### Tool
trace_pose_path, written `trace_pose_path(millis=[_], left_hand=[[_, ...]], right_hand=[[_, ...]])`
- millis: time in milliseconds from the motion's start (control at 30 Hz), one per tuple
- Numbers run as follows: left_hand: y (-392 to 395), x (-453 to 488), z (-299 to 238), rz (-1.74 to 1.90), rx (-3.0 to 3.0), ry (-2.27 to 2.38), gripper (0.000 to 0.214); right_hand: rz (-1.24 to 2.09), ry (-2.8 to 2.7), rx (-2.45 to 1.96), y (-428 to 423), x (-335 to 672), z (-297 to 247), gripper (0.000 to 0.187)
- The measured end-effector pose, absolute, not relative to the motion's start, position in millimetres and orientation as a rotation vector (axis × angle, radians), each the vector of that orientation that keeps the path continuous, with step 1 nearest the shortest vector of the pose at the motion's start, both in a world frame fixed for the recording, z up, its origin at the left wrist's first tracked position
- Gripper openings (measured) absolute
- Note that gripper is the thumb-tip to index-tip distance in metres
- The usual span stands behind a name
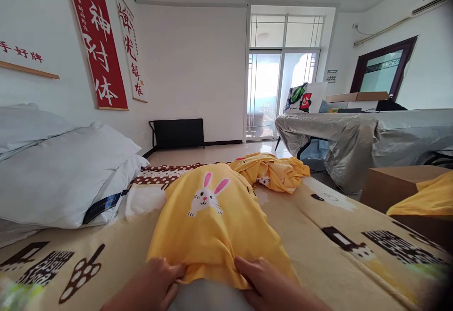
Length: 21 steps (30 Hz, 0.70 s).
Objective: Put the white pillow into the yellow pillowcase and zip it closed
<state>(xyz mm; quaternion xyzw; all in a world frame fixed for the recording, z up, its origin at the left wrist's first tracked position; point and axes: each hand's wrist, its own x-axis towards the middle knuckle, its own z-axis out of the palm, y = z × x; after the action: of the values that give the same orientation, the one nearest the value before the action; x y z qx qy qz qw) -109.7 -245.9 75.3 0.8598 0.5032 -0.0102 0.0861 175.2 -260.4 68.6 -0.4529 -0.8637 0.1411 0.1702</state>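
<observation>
A yellow pillowcase (230,228) with a white rabbit print lies in front of me on the patterned blanket (318,259). White pillow fabric (208,296) shows at its near opening, at the bottom of the view. My left hand (154,282) pinches the left side of the opening's edge between thumb and fingers. On the right side of the same edge, my right hand (264,280) is closed on the cloth, thumb on top. The pillowcase bulges over what is inside it, and the fingertips under the cloth are partly hidden.
White pillows (67,174) are piled at the left. Beyond the pillowcase lies a crumpled heap of yellow cloth (272,172). At the right, a cardboard box (389,186) has yellow fabric (424,197) over it. A table under silver sheeting (357,131) stands behind.
</observation>
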Motion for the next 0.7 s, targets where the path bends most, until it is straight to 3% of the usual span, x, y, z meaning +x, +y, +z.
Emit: trace_pose_path(millis=[100, 167, 267, 367, 500, 700], left_hand=[[-239.0, -113.3, 78.3, -0.032, 2.512, 1.273, 0.021], [-226.2, -118.3, 92.0, 0.083, 2.451, 1.145, 0.026], [-187.9, -123.9, 112.7, 0.48, 2.387, 1.261, 0.04], [-134.3, -125.5, 112.9, 0.898, 2.351, 1.668, 0.03], [-75.9, -125.3, 72.3, 1.016, 2.095, 1.958, 0.032], [-46.7, -125.6, 8.3, 1.154, 1.92, 1.728, 0.036]], right_hand=[[1.043, -2.604, -1.045, -240.3, 198.7, 92.3, 0.019], [1.205, -2.467, -0.973, -207.8, 217.6, 106.2, 0.026], [0.658, -2.022, -1.268, -141.7, 233.5, 108.0, 0.026], [0.337, -1.771, -1.58, -83.0, 227.6, 86.3, 0.029], [0.273, -1.677, -1.694, -49.4, 204.0, 42.5, 0.032], [0.243, -1.67, -1.706, -39.0, 194.6, -0.5, 0.027]])
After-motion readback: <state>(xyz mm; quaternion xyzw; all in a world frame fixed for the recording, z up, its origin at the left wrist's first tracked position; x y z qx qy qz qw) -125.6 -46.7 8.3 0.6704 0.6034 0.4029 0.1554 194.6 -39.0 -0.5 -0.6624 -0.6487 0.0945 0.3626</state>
